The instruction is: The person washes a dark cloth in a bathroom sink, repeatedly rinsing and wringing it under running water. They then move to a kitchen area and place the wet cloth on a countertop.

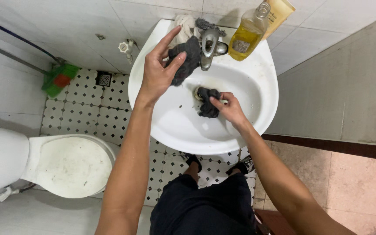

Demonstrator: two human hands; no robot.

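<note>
Both hands grip dark wet cloth over a white sink (pixel 257 117). Left hand (pixel 159 72) holds a dark grey rag (pixel 187 58) up at the back of the basin, thumb and curled fingers pinching its near edge while the forefinger points out straight toward the wall; the rag hangs just left of the tap (pixel 209 48) and seems to touch it. Right hand (pixel 230 109) pinches a second, blacker rag (pixel 207 102) with fingertips closed on its right side; that rag lies bunched on the bottom of the bowl, over or right beside the drain (pixel 196 92), whose metal ring shows at the rag's left edge.

Behind the tap, a pale cloth (pixel 183 24) and a grey scouring pad (pixel 209 24) rest on the sink's rim. To the right of the tap a clear bottle (pixel 246 35) of yellow liquid leans on the rim, with a tan tube (pixel 279 11) just behind it against the tiled wall.

Below left stands a white toilet (pixel 66 163) with its lid shut. A green brush (pixel 59 78) lies on the patterned floor near the wall, close to a small floor drain (pixel 104 79). Dark shorts (pixel 205 209) and sandalled feet show under the sink.
</note>
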